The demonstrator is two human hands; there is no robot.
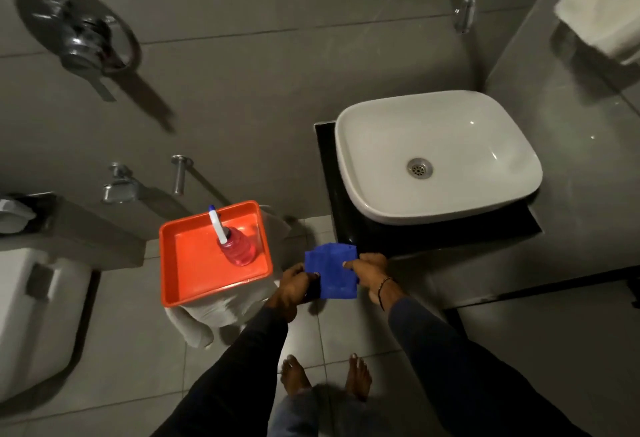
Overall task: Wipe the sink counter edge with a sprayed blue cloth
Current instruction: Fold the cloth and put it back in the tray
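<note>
Both arms reach forward and down from the bottom of the view, in dark long sleeves, converging toward the middle. The left hand [294, 284] is closed, thumb on top, pinching the left edge of the blue cloth [334, 272]. The right hand [370, 272] pinches the cloth's right edge, thumb pointing inward across the fabric and the other fingers curled beneath. The two hands sit level with each other, the cloth stretched flat between them. A dark beaded bracelet [382, 289] circles the right wrist. Below, the person's two bare feet [325, 379] stand side by side.
</note>
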